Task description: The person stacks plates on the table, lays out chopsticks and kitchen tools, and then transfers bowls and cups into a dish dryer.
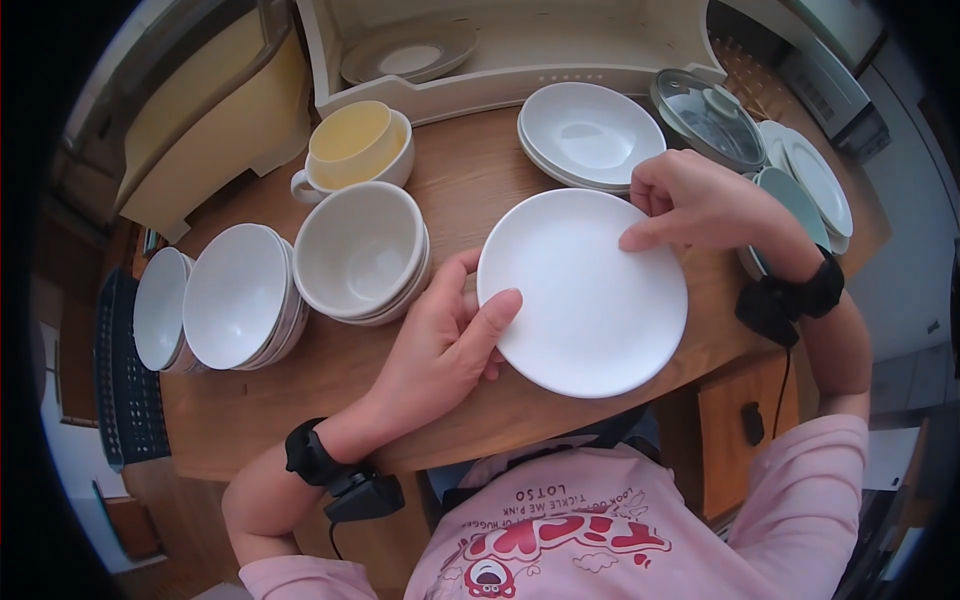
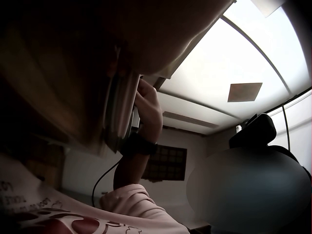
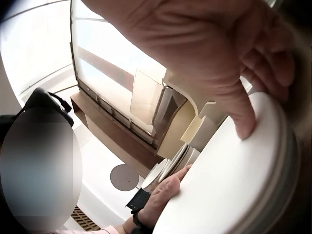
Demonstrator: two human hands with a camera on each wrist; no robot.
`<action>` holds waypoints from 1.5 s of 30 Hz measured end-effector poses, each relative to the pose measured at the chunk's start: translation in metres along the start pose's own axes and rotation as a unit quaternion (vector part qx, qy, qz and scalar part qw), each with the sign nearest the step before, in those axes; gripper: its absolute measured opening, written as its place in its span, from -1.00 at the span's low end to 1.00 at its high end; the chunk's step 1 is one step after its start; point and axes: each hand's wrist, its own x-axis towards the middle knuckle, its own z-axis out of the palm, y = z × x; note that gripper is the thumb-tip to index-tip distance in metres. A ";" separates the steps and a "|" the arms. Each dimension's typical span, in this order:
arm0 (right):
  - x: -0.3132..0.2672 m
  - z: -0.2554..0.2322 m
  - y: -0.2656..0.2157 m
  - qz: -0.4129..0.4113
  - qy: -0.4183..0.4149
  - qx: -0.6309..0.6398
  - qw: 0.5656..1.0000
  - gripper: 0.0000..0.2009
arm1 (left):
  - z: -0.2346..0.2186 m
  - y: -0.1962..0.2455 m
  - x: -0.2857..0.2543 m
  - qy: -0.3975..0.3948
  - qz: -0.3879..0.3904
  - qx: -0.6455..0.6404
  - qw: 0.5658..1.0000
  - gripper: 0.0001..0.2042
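A white round plate (image 1: 585, 300) is held between both hands near the front of the wooden table; in the right wrist view its edge (image 3: 273, 165) shows stacked layers beneath the top one. My left hand (image 1: 435, 350) grips the left rim, thumb on top and fingers underneath. At the far right rim, my right hand (image 1: 710, 205) pinches the edge, its thumb (image 3: 243, 122) lying on the top face and the other fingers curled over the side. The left wrist view is dark, with the right hand (image 2: 148, 109) showing beside the plates' edge.
Stacked white bowls (image 1: 240, 300) and a cream bowl stack (image 1: 360, 250) stand left. A yellow bowl (image 1: 350, 145) sits in a white cup behind them. White dishes (image 1: 590, 130), a glass-lidded pot (image 1: 710, 120) and more plates (image 1: 820, 185) stand at back right. An open cream cabinet (image 1: 520, 50) backs the table.
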 end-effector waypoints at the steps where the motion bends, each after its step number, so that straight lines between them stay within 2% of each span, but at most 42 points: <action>1: 0.002 0.000 0.002 -0.002 -0.002 -0.002 1.000 -0.66 | 0.001 0.001 0.000 0.004 0.004 -0.006 1.000 -0.51; 3: 0.004 -0.001 0.007 0.039 -0.047 0.130 0.990 -0.68 | 0.002 0.001 0.000 0.008 0.000 -0.003 1.000 -0.50; 6: 0.008 -0.002 0.015 0.020 -0.065 0.178 0.982 -0.72 | 0.000 -0.002 -0.001 0.010 0.004 0.009 1.000 -0.50; 12: 0.002 -0.005 0.013 0.014 -0.027 0.169 0.985 -0.78 | -0.001 -0.003 0.000 0.015 0.014 0.025 0.999 -0.54; 16: 0.003 -0.012 0.020 -0.006 -0.037 0.145 0.989 -0.79 | -0.001 -0.002 0.001 0.013 0.012 0.022 1.000 -0.58; 18: 0.004 -0.019 0.021 -0.004 -0.047 0.204 0.978 -0.79 | -0.002 -0.003 0.001 0.008 0.011 0.013 1.000 -0.59; 22: 0.011 -0.030 0.024 -0.039 -0.065 0.224 0.972 -0.77 | -0.004 -0.002 -0.001 -0.015 -0.002 0.007 1.000 -0.58; 30: 0.049 -0.046 0.040 -0.101 -0.012 0.318 0.943 -0.74 | -0.004 -0.002 0.000 -0.015 0.009 -0.020 1.000 -0.53; 33: 0.059 -0.056 0.032 -0.061 0.041 0.371 0.926 -0.75 | -0.006 -0.006 0.000 -0.024 0.013 -0.013 1.000 -0.52; 34: 0.066 -0.058 0.032 -0.061 0.039 0.370 0.926 -0.75 | -0.007 -0.008 0.001 -0.031 0.015 -0.003 0.999 -0.51; 36: 0.083 -0.063 0.030 -0.085 0.069 0.429 0.896 -0.77 | -0.008 -0.011 0.002 -0.032 0.019 -0.006 0.999 -0.51; 38: 0.097 -0.071 0.022 -0.074 0.049 0.429 0.899 -0.80 | -0.008 -0.012 0.002 -0.032 0.024 -0.008 0.999 -0.52; 40: 0.121 -0.067 0.012 -0.014 0.153 0.447 0.881 -0.82 | -0.008 -0.012 0.002 -0.042 0.024 -0.012 0.999 -0.53; 44: 0.175 -0.059 0.000 -0.021 0.171 0.475 0.863 -0.85 | -0.005 -0.010 0.002 -0.021 0.043 -0.026 0.999 -0.53; 45: 0.191 -0.057 -0.004 0.003 0.186 0.462 0.867 -0.86 | -0.005 -0.009 0.001 -0.020 0.040 -0.025 0.999 -0.52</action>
